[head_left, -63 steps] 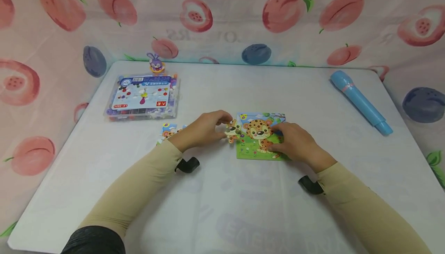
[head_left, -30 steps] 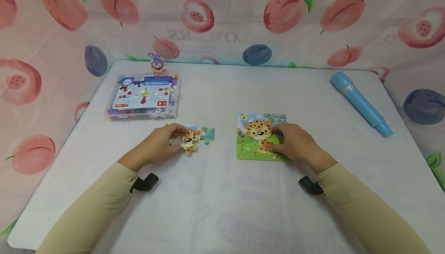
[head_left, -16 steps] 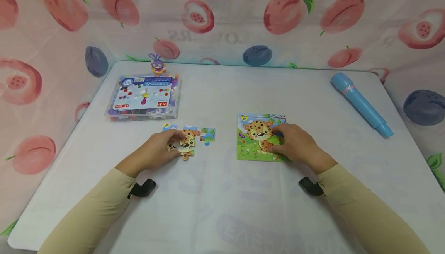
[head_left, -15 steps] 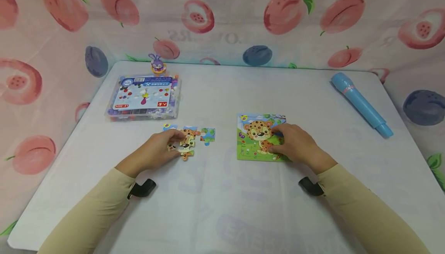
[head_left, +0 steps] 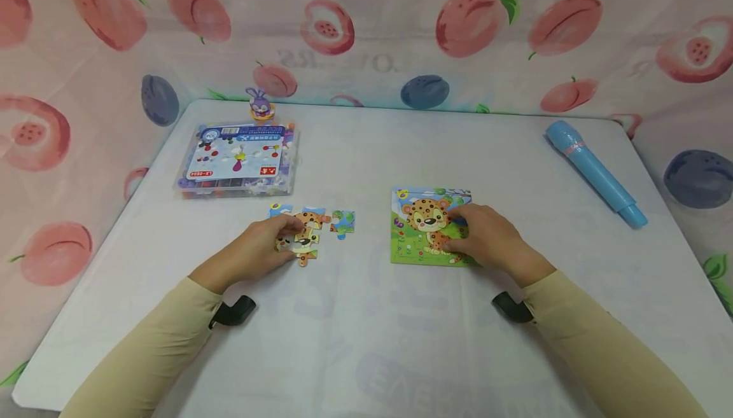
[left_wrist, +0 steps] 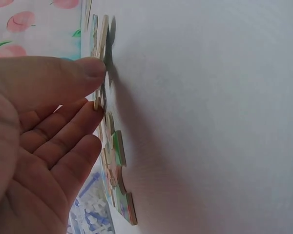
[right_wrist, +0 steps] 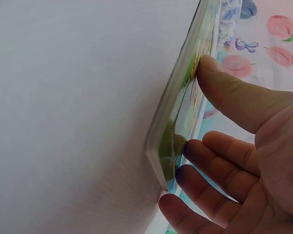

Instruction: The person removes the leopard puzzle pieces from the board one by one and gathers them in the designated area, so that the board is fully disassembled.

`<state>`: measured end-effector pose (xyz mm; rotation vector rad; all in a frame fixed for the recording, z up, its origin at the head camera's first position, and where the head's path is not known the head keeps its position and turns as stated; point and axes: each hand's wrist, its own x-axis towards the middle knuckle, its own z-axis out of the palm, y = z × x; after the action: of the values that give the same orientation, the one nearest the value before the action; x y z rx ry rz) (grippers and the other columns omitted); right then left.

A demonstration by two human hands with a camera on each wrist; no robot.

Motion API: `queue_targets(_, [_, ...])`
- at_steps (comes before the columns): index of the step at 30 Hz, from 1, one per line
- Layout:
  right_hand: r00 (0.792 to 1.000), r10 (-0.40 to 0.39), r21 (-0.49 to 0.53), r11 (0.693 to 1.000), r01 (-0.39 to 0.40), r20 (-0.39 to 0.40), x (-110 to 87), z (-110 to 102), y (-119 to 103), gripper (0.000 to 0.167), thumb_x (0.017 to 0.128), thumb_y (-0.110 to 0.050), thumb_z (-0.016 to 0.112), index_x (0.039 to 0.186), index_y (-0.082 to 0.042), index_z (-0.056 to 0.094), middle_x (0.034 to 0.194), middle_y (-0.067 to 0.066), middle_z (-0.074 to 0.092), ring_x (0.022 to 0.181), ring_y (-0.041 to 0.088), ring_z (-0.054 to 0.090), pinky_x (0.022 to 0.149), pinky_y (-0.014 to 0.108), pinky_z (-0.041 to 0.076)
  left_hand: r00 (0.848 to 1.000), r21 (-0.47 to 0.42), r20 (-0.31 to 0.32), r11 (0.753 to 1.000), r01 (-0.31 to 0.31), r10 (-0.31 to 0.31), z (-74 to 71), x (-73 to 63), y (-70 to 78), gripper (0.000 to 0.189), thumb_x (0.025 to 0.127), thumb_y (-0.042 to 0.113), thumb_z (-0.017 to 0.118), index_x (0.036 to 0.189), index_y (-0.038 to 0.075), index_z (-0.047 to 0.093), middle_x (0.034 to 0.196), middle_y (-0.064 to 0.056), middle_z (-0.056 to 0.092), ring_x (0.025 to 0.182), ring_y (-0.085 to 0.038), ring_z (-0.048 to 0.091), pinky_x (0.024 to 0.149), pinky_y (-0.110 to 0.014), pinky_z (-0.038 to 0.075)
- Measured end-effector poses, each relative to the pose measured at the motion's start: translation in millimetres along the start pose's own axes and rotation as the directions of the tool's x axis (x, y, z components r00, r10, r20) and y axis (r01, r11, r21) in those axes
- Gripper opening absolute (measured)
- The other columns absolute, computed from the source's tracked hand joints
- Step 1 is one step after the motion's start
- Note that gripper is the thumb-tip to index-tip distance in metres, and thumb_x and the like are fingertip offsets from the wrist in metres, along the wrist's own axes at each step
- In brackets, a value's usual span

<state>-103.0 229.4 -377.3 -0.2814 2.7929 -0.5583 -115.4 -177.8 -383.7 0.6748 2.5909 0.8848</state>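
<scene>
My left hand (head_left: pixel 260 249) pinches a jigsaw puzzle piece (head_left: pixel 306 238) with a leopard's muzzle, thumb on one side and fingertips on the other. In the left wrist view the piece (left_wrist: pixel 102 41) appears edge-on, low over the table. Around it lie other jigsaw pieces, among them a green-and-blue one (head_left: pixel 343 222) and one with the leopard's forehead (head_left: pixel 312 219); the hand partly covers some. My right hand (head_left: pixel 489 233) rests its thumb and fingertips on the face of a square leopard puzzle board (head_left: pixel 406 249). The right wrist view shows fingertips near the board's edge (right_wrist: pixel 168 131).
A clear plastic case (head_left: pixel 237 160) of small coloured parts lies at the back left. Behind it stands a purple rabbit figurine (head_left: pixel 260 106). A blue toy microphone (head_left: pixel 595 173) lies at the right of the white table (head_left: pixel 366 341). A peach-print cloth (head_left: pixel 378 30) hangs behind.
My left hand has carried the leopard piece from the board's left edge leftward to the other pieces, then shifted slightly down and left. My right hand has stayed on the board.
</scene>
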Motion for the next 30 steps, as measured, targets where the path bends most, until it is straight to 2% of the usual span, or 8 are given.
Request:
queue_targets(7, [1.000, -0.005, 0.004, 1.000, 0.005, 0.002, -0.8, 0, 0, 0.064, 0.086, -0.030, 0.080, 0.135, 0.004, 0.056, 0.135, 0.024, 0.056, 0.127, 0.044, 0.047, 0.103, 0.059, 0.039, 1.000, 0.031, -0.008, 0.999, 0.012, -0.012, -0.1, 0.6, 1.9, 0.044, 0.087, 0.001, 0.074, 0.128, -0.002, 0.057, 0.125, -0.014, 0.066, 0.119, -0.031, 0.060, 0.102, -0.049, 0.045])
queue_targets(22, [1.000, 0.005, 0.001, 1.000, -0.005, -0.001, -1.9, -1, -2, 0.065, 0.085, -0.032, 0.080, 0.135, 0.003, 0.057, 0.135, 0.023, 0.056, 0.127, 0.042, 0.048, 0.103, 0.057, 0.040, 0.999, 0.036, -0.020, 0.999, 0.033, -0.033, -4.6, 2.4, 5.1, 0.051, 0.087, 0.003, 0.075, 0.133, -0.003, 0.054, 0.129, -0.015, 0.062, 0.121, -0.034, 0.058, 0.102, -0.049, 0.045])
queue_targets(30, [1.000, 0.001, 0.011, 1.000, -0.001, 0.004, -1.2, -2, 0, 0.066, 0.085, -0.032, 0.081, 0.136, 0.003, 0.056, 0.136, 0.023, 0.055, 0.128, 0.043, 0.047, 0.104, 0.058, 0.038, 1.000, 0.008, -0.022, 1.000, -0.006, 0.006, -2.7, 7.2, 12.9, 0.049, 0.089, 0.003, 0.074, 0.133, -0.003, 0.054, 0.124, -0.015, 0.064, 0.119, -0.036, 0.058, 0.101, -0.050, 0.046])
